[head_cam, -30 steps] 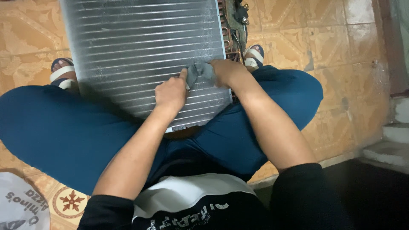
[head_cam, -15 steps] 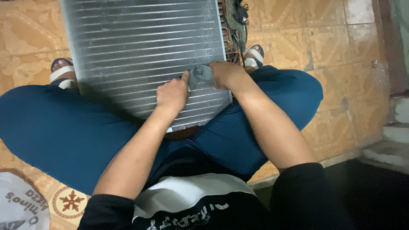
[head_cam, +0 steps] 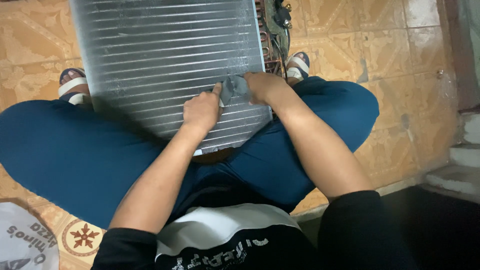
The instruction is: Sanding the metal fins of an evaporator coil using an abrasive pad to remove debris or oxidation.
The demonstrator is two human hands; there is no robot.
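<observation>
A large silver finned coil panel [head_cam: 165, 55] leans between my knees, its near edge over my lap. A small grey cloth [head_cam: 233, 89] lies on its lower right part. My right hand [head_cam: 265, 86] grips the cloth's right side against the fins. My left hand [head_cam: 201, 109] is closed on the panel just left of it, the thumb pinching the cloth's left edge. Copper tubing and wires [head_cam: 274, 30] run along the panel's right side.
I sit with blue trousers [head_cam: 75, 155] spread wide, sandalled feet [head_cam: 72, 86] on either side of the panel. Patterned orange floor tiles [head_cam: 380, 45] surround me. A white printed bag [head_cam: 22, 242] lies at bottom left; a concrete step [head_cam: 455, 170] is on the right.
Both hands and the cloth stay at nearly the same spot on the panel; only slight shifting of the fingers shows.
</observation>
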